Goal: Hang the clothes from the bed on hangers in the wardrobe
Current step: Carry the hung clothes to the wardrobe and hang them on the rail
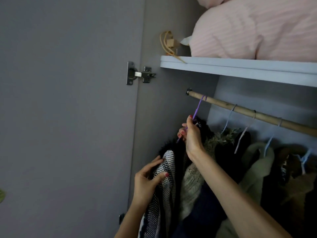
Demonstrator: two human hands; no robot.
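Note:
A purple hanger [199,107] has its hook over the wooden wardrobe rail [243,109] near the rail's left end. My right hand [191,136] grips the hanger just below the hook. On it hangs a black-and-white knitted garment [164,182] with a dark furry edge. My left hand [149,179] holds that garment's shoulder, thumb on the front of the knit. The hanger's arms are hidden inside the fabric.
Several other hangers with clothes, among them a pale green coat [255,170], fill the rail to the right. A shelf [240,69] above carries pink bedding [257,31]. The open grey door [68,117] with its hinge [139,74] stands at left.

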